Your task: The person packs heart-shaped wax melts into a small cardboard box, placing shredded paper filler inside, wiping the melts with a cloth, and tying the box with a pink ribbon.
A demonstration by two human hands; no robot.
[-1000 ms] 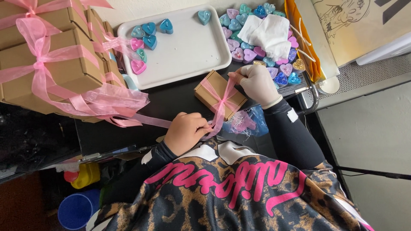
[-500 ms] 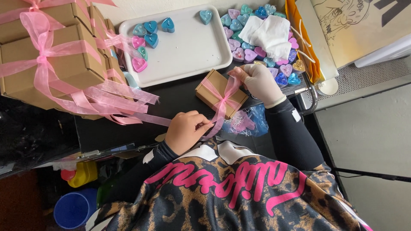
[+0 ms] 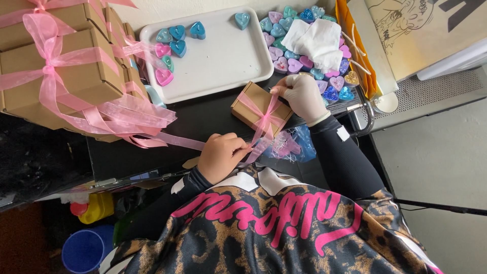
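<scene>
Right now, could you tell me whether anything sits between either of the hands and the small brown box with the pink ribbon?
Nothing visible does. The right hand rests on the far edge of the small brown box, pinching the pink ribbon there. The left hand grips the ribbon's near end just short of the box, with only bare black tabletop between.

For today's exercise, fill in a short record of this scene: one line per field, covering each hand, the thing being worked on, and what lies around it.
Left hand: bare left hand pinching the pink ribbon
Right hand: gloved right hand holding ribbon at the box's far edge
Work item: small brown box, ribbon crossed over its top
Surface: black table
Behind: white tray with several heart shapes
Left side: stack of ribboned boxes
</scene>
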